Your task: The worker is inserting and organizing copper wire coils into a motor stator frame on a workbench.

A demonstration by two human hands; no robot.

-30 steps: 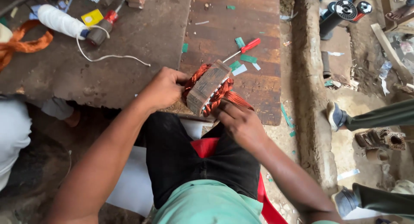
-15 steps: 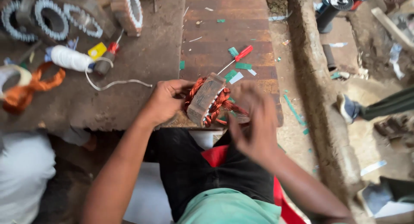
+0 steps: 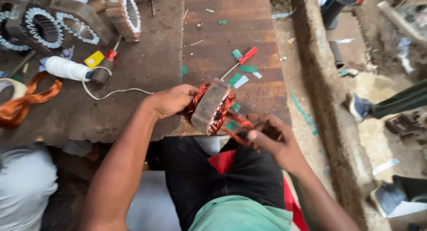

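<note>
Stator core (image 3: 209,105) with copper windings, held above the near edge of the wooden workbench (image 3: 147,75), over my lap; my left hand (image 3: 171,100) grips it from the left, fingers wrapped around its far side and closed on the block; its laminated flat face is turned up and toward me, its long side tilted from lower left to upper right; the copper coil (image 3: 224,107) bulges out of both ends, and a loose loop of that wire runs down and to the right from the core's lower end; my right hand (image 3: 273,140) lies just to the right of and below the core, apart from the steel itself, fingers curled inward and pinching the loose copper loop between thumb and fingertips; so the core lies up and to the left of my right hand, and the left hand is the nearer, in full contact.

On the bench beyond the core: a red-handled screwdriver (image 3: 242,60) lying diagonally, green paper scraps (image 3: 248,69) about it; further left a white spool of cord (image 3: 66,68); at the far left corner other wound stators (image 3: 42,28); at the left edge a bundle of bare copper wire (image 3: 22,104).
</note>
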